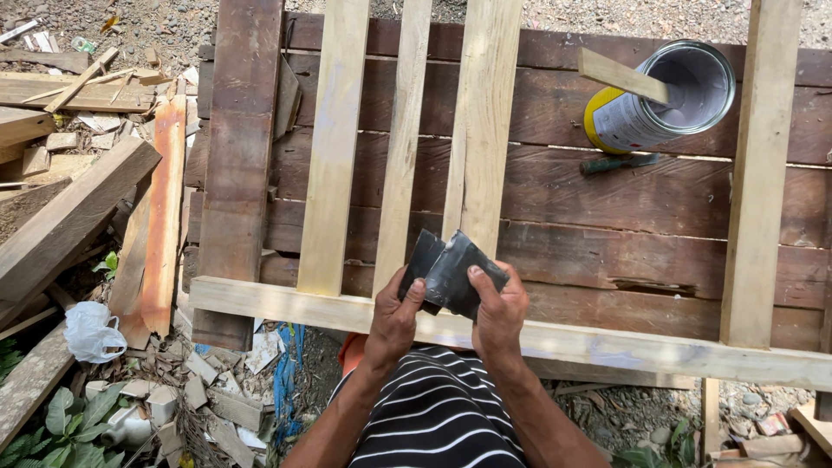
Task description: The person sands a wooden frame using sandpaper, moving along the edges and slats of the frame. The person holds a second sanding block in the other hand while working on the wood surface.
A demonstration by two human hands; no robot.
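Both hands hold a folded sheet of dark grey sandpaper [451, 270] above the near rail of a pale wooden frame [555, 340]. My left hand [394, 319] pinches its left edge with the thumb on top. My right hand [500, 312] grips its right side, thumb pressed on the sheet. Pale vertical slats [334, 147] of the frame rise from the rail just beyond the hands. The frame lies on a platform of dark brown boards [607, 191].
An open paint can [663, 95] with a wooden stir stick [622, 75] stands at the back right, a green-handled tool [617, 162] beside it. Scrap planks [74, 217], rubble and a white plastic bag [89, 332] lie on the ground at left.
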